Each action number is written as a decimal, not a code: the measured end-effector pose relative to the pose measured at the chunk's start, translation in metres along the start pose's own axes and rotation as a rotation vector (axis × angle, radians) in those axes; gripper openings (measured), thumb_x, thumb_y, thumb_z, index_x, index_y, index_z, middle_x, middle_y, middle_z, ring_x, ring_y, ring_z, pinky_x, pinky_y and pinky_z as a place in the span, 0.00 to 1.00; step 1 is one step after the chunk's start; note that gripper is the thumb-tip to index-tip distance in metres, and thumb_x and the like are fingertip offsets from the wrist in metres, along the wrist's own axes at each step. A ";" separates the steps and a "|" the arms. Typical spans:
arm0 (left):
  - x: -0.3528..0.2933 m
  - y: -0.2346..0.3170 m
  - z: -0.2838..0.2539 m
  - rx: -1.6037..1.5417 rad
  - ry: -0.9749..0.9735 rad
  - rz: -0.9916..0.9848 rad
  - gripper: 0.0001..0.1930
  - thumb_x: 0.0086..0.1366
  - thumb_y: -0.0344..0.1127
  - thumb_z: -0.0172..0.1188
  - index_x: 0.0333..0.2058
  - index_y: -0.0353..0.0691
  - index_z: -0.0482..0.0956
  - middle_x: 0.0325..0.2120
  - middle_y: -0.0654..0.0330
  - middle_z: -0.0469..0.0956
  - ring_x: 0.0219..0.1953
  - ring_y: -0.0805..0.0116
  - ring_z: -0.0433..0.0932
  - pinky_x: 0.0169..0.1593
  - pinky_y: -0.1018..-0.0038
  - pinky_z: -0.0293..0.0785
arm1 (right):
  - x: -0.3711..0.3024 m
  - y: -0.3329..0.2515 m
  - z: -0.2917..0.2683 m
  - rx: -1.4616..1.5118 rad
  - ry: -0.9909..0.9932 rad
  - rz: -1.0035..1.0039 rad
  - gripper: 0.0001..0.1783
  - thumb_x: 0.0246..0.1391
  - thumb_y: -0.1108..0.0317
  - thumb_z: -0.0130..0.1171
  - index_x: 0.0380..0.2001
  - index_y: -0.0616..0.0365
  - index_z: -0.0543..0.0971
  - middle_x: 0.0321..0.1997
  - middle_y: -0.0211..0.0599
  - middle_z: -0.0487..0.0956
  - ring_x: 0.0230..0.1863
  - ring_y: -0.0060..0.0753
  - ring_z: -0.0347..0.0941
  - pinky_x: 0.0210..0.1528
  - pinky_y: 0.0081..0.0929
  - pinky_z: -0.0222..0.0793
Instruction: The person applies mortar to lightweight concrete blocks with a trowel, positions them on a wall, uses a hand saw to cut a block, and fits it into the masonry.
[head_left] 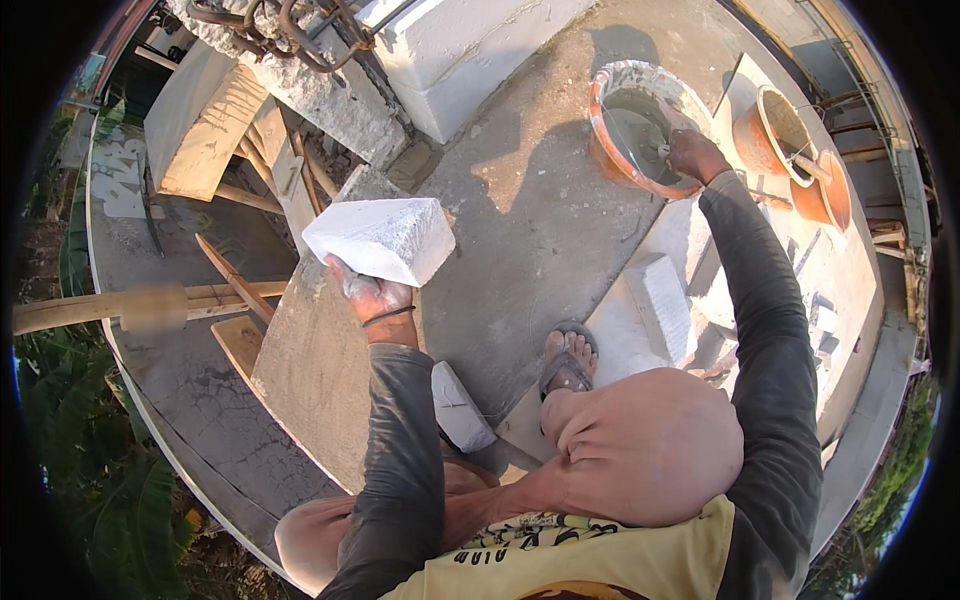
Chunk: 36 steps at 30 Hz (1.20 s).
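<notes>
1. One left hand [375, 297], curled underneath, holds one white block [380, 238] left of one bucket [612, 163].
2. One right hand [697, 157], curled, reaches inside the bucket; its hold cannot be told.

Holding white rectangular block [385, 238] aloft in bare left hand [374, 296], over long grey-brown slab [325, 375]. Reaching with bare right hand [697, 157] over near-right rim of round orange-and-white bucket [608, 166] of wet grey mix [632, 128], fingers curled, grasp unclear. Further right: smaller orange bucket [750, 135].
</notes>
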<state>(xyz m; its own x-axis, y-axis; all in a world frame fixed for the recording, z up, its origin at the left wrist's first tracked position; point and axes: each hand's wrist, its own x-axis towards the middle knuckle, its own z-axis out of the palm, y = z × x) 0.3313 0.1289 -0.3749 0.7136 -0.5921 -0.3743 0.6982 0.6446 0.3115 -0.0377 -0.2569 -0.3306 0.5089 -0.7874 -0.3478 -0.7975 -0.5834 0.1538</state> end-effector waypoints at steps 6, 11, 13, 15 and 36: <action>-0.004 -0.039 -0.006 0.007 -0.111 -0.284 0.37 0.70 0.64 0.45 0.67 0.44 0.59 0.64 0.49 0.65 0.65 0.43 0.64 0.66 0.41 0.59 | -0.013 -0.017 -0.010 0.069 -0.012 -0.012 0.17 0.50 0.61 0.58 0.35 0.64 0.84 0.41 0.56 0.82 0.45 0.54 0.80 0.49 0.45 0.74; -0.005 -0.090 0.031 -0.032 -0.173 -0.499 0.39 0.69 0.67 0.42 0.68 0.45 0.59 0.63 0.46 0.66 0.64 0.42 0.65 0.66 0.42 0.61 | -0.008 0.008 -0.009 0.123 -0.037 -0.434 0.15 0.51 0.60 0.62 0.28 0.65 0.83 0.30 0.51 0.81 0.32 0.42 0.80 0.32 0.37 0.74; -0.007 -0.105 0.051 0.079 -0.171 -0.512 0.38 0.70 0.67 0.42 0.66 0.44 0.61 0.60 0.49 0.69 0.62 0.46 0.68 0.64 0.47 0.65 | -0.006 0.006 -0.022 0.824 -0.410 0.110 0.15 0.51 0.59 0.64 0.25 0.63 0.81 0.24 0.44 0.79 0.25 0.34 0.78 0.25 0.31 0.72; -0.010 -0.121 0.078 0.192 -0.184 -0.520 0.37 0.70 0.66 0.41 0.65 0.43 0.63 0.58 0.51 0.72 0.60 0.50 0.71 0.62 0.51 0.69 | -0.024 0.017 -0.032 1.092 -0.384 0.131 0.16 0.51 0.57 0.66 0.26 0.61 0.81 0.24 0.38 0.77 0.22 0.28 0.75 0.22 0.26 0.69; -0.013 -0.244 0.132 0.302 -0.446 -0.494 0.46 0.66 0.71 0.48 0.69 0.41 0.53 0.65 0.52 0.61 0.65 0.53 0.63 0.67 0.54 0.60 | -0.187 0.009 -0.062 1.104 0.336 -0.001 0.20 0.58 0.53 0.63 0.42 0.61 0.79 0.31 0.30 0.79 0.27 0.21 0.76 0.27 0.18 0.74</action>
<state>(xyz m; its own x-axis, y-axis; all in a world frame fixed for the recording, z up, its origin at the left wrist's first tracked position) 0.1593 -0.0841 -0.3304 0.2218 -0.9615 -0.1624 0.8838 0.1278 0.4501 -0.1196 -0.1277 -0.2066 0.4383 -0.8970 -0.0582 -0.5616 -0.2228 -0.7968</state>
